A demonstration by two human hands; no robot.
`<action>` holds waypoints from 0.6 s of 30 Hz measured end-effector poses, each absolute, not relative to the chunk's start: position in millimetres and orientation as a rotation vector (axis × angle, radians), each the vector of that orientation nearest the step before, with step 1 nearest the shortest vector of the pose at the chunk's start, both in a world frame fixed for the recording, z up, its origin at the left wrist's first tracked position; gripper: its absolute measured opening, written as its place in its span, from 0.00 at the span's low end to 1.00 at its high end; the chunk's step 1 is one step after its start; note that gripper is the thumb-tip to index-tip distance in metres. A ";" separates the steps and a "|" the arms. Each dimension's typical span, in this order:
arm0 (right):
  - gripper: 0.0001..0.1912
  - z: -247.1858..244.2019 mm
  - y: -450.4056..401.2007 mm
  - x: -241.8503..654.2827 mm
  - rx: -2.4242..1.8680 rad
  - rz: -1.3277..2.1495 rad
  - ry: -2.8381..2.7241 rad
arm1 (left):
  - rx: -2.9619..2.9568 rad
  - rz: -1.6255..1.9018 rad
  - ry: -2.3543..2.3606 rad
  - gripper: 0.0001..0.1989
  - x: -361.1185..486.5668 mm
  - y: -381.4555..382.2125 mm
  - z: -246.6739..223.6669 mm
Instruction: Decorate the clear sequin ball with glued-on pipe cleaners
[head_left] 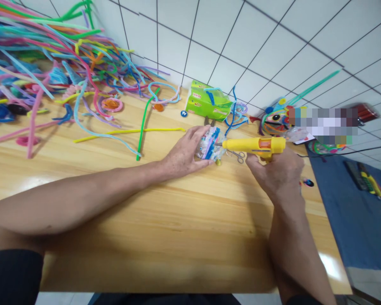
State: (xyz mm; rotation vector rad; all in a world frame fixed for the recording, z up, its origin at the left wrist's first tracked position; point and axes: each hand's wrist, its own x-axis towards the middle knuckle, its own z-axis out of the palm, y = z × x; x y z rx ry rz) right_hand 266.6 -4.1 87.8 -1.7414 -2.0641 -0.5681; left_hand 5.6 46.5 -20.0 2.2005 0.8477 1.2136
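Note:
My left hand [186,153] grips a clear plastic piece [206,146] from its left side; blue and purple pipe cleaners cross its face. I cannot make out its exact kind. My right hand [277,169] is wrapped round the handle of a yellow hot glue gun [244,145]. The gun's nozzle points left, at or very near the blue strip on the clear piece; whether they touch is unclear. Behind the nozzle lie small scissors [239,156], partly hidden. A green tissue pack [208,101] stands just beyond my left hand.
Tangled coloured pipe cleaners [92,55] fill the table's far left. A green pipe cleaner [144,127] crosses a yellow one [114,134]. Decorated crafts [274,118] stand at the back right by the tiled wall [222,38]. A cord [346,152] runs right from the gun.

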 end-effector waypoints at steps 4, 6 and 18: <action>0.12 88.1 -4.0 266.8 -1.754 -0.579 -2.060 | 2.190 1.203 0.853 0.49 5.7 46.4 -20.7; 0.13 88.1 -4.1 266.6 -1.759 -0.577 -2.051 | 2.193 1.205 0.851 0.49 5.8 46.4 -20.8; 0.11 88.4 -4.1 265.7 -1.748 -0.535 -2.042 | 2.202 1.205 0.842 0.50 4.7 45.7 -18.2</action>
